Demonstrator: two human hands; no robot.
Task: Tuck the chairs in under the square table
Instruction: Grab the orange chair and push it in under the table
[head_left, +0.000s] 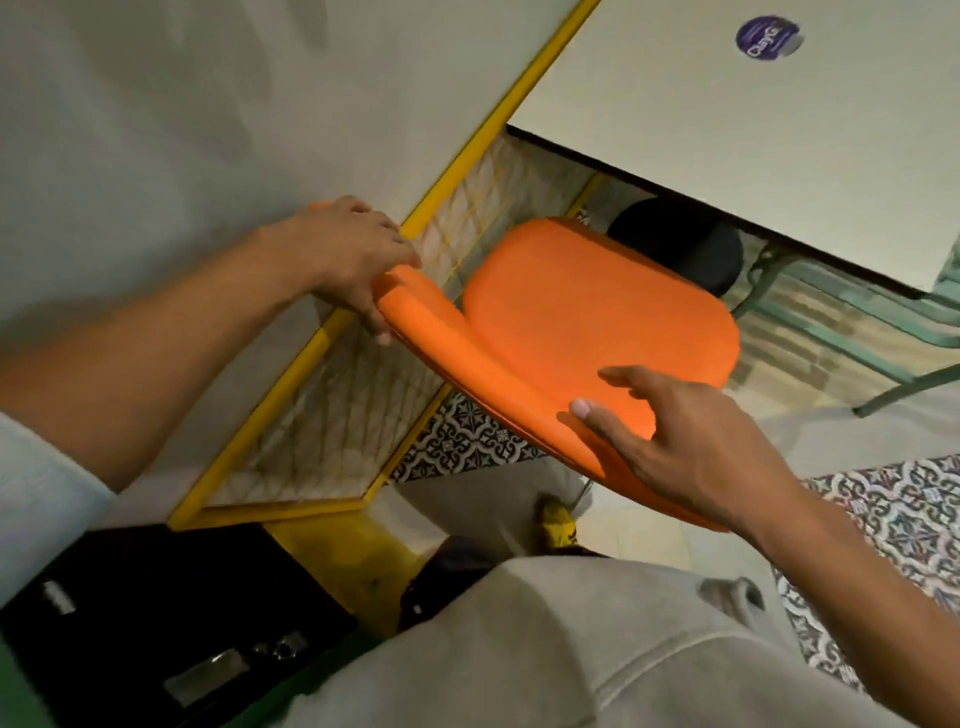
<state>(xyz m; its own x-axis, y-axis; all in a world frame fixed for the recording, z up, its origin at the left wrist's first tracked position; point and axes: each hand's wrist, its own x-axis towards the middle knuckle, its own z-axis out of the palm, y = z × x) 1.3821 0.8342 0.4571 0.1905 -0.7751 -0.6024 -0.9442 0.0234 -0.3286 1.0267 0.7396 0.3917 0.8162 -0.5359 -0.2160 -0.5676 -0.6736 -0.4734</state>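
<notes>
Nearest to us is our pale grey top, filling the lower frame. Beyond it we see the white square table, its near edge over the front of the orange chair, whose seat lies partly beneath the tabletop. Our left hand curls round the left end of the chair's backrest, fingers closed on its rim. Our right hand rests on the right end of the backrest, fingers spread loosely, thumb on top. Behind the seat a black round base shows under the table. Smallest, a purple sticker sits on the tabletop.
</notes>
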